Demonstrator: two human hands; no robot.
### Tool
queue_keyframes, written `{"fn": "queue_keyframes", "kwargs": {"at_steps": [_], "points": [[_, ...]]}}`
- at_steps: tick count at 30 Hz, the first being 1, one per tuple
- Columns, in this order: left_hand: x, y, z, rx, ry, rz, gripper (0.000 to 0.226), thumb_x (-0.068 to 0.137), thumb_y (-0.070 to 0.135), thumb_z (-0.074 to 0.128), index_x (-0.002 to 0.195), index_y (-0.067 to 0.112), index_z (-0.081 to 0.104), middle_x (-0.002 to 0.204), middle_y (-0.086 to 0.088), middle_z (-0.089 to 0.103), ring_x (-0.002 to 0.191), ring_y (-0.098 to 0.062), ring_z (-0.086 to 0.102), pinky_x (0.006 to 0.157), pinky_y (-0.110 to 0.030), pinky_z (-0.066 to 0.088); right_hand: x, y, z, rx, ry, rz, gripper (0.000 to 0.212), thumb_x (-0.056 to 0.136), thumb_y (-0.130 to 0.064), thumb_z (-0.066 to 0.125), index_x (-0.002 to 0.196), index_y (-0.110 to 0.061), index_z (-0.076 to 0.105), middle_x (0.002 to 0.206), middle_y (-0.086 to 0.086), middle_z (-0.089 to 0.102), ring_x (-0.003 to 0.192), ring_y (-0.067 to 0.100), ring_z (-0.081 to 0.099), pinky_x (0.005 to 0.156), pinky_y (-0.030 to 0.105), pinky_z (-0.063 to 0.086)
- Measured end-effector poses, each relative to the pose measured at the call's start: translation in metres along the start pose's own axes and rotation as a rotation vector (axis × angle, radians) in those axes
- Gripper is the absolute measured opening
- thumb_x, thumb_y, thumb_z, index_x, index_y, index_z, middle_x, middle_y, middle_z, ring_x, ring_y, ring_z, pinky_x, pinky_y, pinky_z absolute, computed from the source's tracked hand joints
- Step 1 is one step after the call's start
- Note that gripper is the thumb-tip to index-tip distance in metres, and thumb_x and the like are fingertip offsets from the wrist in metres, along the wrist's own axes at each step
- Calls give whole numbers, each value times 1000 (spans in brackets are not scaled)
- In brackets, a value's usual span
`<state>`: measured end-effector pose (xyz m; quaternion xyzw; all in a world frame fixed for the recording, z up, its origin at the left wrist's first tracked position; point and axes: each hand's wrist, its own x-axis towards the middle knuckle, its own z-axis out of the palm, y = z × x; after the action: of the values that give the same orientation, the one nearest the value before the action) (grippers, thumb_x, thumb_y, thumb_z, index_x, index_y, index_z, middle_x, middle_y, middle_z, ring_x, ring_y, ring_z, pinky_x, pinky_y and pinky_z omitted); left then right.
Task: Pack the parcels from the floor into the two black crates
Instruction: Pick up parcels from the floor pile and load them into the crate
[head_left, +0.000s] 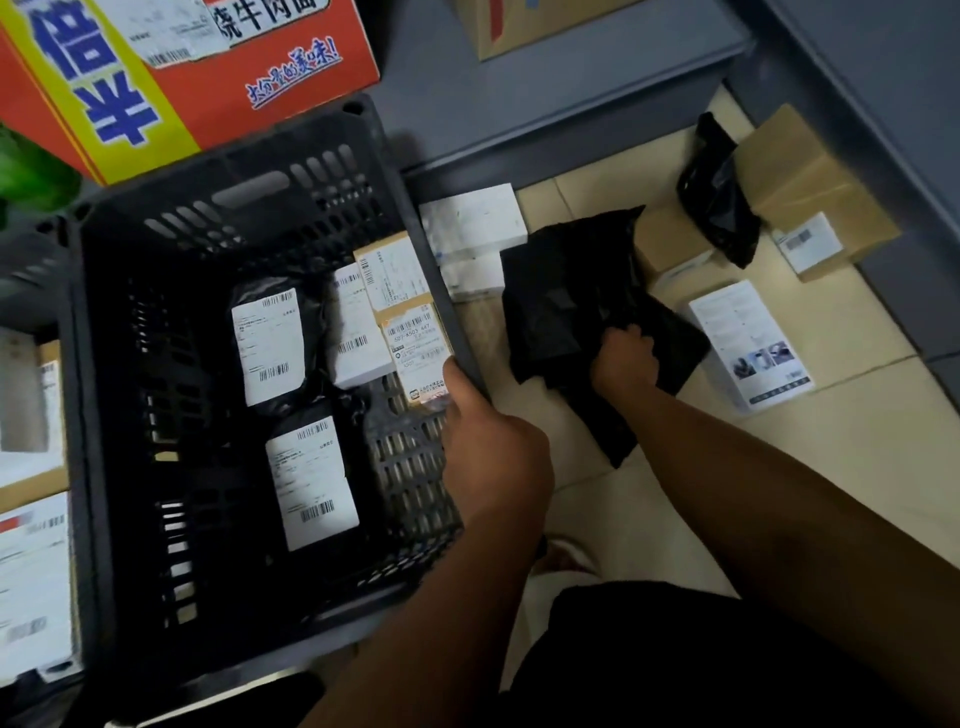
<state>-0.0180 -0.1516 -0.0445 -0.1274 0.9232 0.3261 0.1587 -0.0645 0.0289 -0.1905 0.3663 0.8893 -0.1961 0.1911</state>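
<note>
One soft black poly-bag parcel lies on the floor under the right hand, whose fingers are closed on its limp, probably light film, best gathered mid-fold, while the left hand grips the black crate rim.

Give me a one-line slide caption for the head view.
Right hand grabs black bag off floor; left hand at crate.

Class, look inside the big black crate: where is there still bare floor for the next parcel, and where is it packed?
Inside the crate, the bare mesh lies along the left wall and far end, and right of the near black bag. Parcels crowd the middle and right side, where the left hand holds a small box.
</note>
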Motion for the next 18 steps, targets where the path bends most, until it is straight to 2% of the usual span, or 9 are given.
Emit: {"fn": "queue_keyframes", "kwargs": {"at_steps": [3,6,9,11,13,15,18], "points": [[0,-2,0,6,5,-3,78,85,12,40,149,35,3,136,-9,56,112,-34,60,85,-41,49,0,3,6,84,97,-28,31,93,-11,53,123,-4,59,132,21,51,124,39,45,100,48,43],[1,-2,1,14,8,-1,79,83,12,41,148,36,3,134,-10,57,112,-35,59,86,-46,51,-9,-8,-6,500,237,-31,14,91,-3,50,100,-1,61,113,17,57,106,35,56,84,28,39],[4,-2,5,-8,5,-12,79,81,10,44,143,41,6,134,-12,56,114,-37,58,84,-47,53,-23,-33,-50,755,306,-144,9,91,-1,53,89,-10,51,108,8,55,102,22,53,81,18,33],[6,-1,10,1,-3,-14,80,82,11,45,143,42,3,135,-14,56,112,-37,59,80,-46,53,-36,-50,-87,835,337,-202,12,93,-5,55,87,-13,49,108,1,56,102,15,52,85,20,37],[6,3,17,18,-32,-9,81,87,15,48,145,43,-2,142,-14,50,117,-38,55,81,-45,51,-55,-59,-116,886,363,-218,14,93,-9,55,83,-16,47,95,-5,58,89,12,55,76,23,42],[2,8,21,23,-63,15,84,90,18,51,149,41,-3,148,-12,42,125,-38,49,86,-47,47,-82,-55,-133,960,369,-204,16,92,-11,54,81,-18,46,81,-9,52,75,5,51,63,17,38],[4,0,15,-25,-59,31,86,89,14,54,149,39,-1,149,-14,41,129,-40,45,89,-50,48,-122,-39,-151,1028,367,-166,17,93,-11,55,81,-18,45,79,-7,51,72,3,48,64,17,37]]}}
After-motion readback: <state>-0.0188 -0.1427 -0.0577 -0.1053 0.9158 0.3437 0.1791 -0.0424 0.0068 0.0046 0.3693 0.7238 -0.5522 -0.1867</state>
